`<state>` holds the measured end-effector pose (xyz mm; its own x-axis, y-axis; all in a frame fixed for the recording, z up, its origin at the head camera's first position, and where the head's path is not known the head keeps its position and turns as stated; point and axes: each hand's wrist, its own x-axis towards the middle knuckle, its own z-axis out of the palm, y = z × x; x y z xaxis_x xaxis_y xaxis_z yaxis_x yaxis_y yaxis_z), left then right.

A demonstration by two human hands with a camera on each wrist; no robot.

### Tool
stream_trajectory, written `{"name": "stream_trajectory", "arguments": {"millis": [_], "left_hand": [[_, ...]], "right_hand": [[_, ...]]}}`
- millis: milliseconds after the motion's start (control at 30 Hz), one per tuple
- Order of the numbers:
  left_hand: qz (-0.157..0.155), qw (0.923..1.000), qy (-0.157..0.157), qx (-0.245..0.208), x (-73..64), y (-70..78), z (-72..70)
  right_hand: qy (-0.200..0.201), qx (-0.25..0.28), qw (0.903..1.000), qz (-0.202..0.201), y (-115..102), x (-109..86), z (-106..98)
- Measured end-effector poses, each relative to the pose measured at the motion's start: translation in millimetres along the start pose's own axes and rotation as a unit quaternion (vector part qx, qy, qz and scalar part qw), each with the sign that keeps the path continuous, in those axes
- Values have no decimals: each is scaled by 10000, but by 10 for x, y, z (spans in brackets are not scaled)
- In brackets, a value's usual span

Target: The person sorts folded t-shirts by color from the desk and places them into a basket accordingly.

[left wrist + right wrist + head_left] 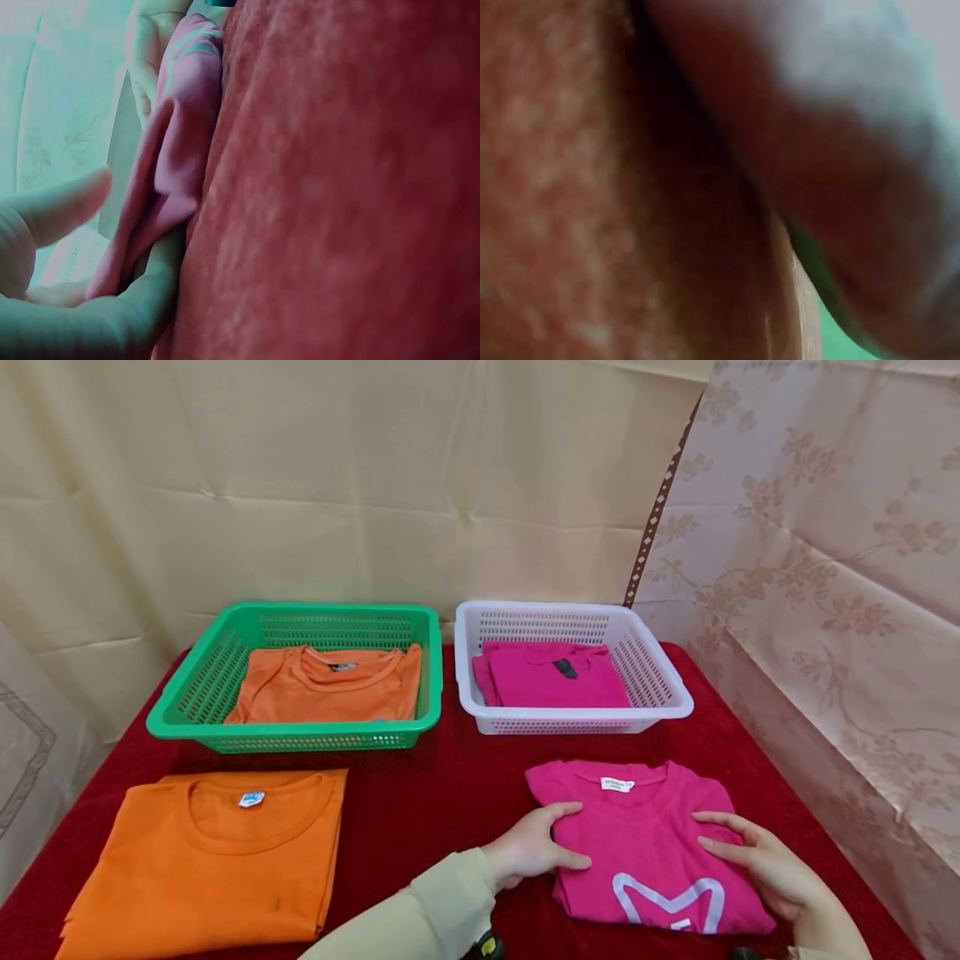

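Note:
A folded pink T-shirt (637,827) with a white collar label and a pale star outline lies on the red cloth at the front right. My left hand (534,843) is at its left edge, thumb and forefinger spread over the fabric. The left wrist view shows the thumb (75,206) raised off the cloth and a finger (157,281) tucked beneath the shirt's edge. Across the shirt, my right hand (768,860) touches the right side, with two fairly straight digits lying on top. Its remaining fingers are hidden, and the right wrist view is blurred close up.
Behind the shirt stands a white basket (573,713) holding a folded pink shirt (551,677). Left of it, a green basket (300,729) contains a folded orange shirt (330,689). Another folded orange T-shirt (202,868) lies front left. Hanging fabric (375,485) borders the table's back and right.

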<state>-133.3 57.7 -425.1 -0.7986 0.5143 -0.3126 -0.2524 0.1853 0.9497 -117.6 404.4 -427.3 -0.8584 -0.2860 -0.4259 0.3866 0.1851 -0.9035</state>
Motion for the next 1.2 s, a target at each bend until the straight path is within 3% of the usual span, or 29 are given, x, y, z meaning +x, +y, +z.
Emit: {"name": "stream_trajectory", "arguments": {"millis": [100,500,733,833,933,1200], "left_hand": [[107,9997,89,214,-2,-17,1],[220,9997,-101,-83,2,-26,21],[73,9974,-500,-514,-6,-9,-5],[60,9968,-589,-530,-10,-7,-7],[130,9977,-478,-464,-15,-8,4],[816,9959,306,258,-23,-3,34]], "right_hand": [[55,-50,10000,-20,-16,-6,44],[526,248,9983,-46,-133,-85,191],[218,437,9975,-509,-92,-131,210],[269,354,9971,-612,-77,-136,225],[449,260,9966,-647,-75,-135,242],[662,276,9934,-900,-100,-124,301]]}}
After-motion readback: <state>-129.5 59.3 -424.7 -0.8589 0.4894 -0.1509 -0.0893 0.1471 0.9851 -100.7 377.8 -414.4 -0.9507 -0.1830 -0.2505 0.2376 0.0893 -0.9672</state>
